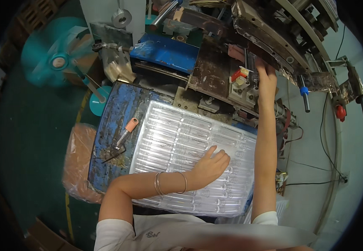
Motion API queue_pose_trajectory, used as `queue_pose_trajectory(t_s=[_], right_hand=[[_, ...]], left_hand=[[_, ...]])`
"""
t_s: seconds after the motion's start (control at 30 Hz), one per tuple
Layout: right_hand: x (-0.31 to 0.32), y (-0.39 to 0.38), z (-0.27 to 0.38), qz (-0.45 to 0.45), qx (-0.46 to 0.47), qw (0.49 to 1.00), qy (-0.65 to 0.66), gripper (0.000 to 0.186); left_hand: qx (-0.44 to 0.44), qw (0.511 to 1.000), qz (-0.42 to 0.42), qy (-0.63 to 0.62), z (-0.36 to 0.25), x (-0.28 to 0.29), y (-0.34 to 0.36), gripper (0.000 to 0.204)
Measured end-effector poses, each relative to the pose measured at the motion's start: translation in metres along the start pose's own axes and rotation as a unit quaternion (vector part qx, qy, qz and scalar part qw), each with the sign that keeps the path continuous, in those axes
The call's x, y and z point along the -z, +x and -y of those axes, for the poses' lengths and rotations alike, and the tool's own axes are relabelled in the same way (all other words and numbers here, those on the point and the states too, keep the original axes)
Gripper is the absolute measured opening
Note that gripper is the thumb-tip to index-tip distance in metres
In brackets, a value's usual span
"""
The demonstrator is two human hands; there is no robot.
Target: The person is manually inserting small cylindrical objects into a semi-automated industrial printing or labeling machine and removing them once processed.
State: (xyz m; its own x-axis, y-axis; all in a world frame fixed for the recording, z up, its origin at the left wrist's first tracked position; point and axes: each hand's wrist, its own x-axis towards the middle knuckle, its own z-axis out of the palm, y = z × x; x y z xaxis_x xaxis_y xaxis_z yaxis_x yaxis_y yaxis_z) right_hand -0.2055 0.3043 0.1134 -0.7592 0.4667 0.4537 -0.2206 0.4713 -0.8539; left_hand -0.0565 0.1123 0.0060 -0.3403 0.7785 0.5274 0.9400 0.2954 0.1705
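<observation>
A large clear plastic tray (158,121) with rows of long tube-shaped hollows, partly wrapped in thin film, lies in front of me. My left hand (212,166) hovers over or rests on its middle, thumb apart and fingers loosely bent, with nothing visible in them. Two thin bangles (159,183) circle that wrist. My right hand (266,77) reaches far forward to a metal fixture (242,90) on the machine. Its fingers are bent beside a dark rod-like part (252,69); their tips are in shadow, and what they grip cannot be made out. A small red piece (236,75) sits left of that hand.
The machine's heavy head (269,33) overhangs my right hand. A hammer-like tool with an orange handle (132,124) lies on the worn blue table (114,108). A teal fan (58,62) spins at the left. A wrapped brown bundle (79,163) stands beside the table; cables (315,183) hang at the right.
</observation>
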Motion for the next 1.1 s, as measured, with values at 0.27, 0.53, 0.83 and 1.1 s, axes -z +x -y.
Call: queue_pose_trajectory(t_s=[0.27, 0.53, 0.83, 1.1], right_hand=[[-0.004, -0.003, 0.0, -0.025, -0.06, 0.997, 0.032, 0.04], [-0.007, -0.003, 0.002, -0.019, -0.047, 0.992, 0.112, 0.044], [-0.002, -0.004, 0.0, 0.04, -0.088, 0.987, 0.125, 0.052], [-0.004, -0.002, -0.003, 0.034, -0.091, 0.989, 0.111, 0.052]], left_hand=[[-0.003, 0.998, 0.033, -0.05, 0.007, -0.004, 0.0, 0.035], [0.011, 0.998, 0.034, -0.051, 0.006, -0.003, 0.001, 0.035], [0.038, 0.995, 0.048, -0.08, 0.007, -0.009, -0.002, 0.029], [0.04, 0.994, 0.045, -0.09, 0.009, -0.009, -0.001, 0.028]])
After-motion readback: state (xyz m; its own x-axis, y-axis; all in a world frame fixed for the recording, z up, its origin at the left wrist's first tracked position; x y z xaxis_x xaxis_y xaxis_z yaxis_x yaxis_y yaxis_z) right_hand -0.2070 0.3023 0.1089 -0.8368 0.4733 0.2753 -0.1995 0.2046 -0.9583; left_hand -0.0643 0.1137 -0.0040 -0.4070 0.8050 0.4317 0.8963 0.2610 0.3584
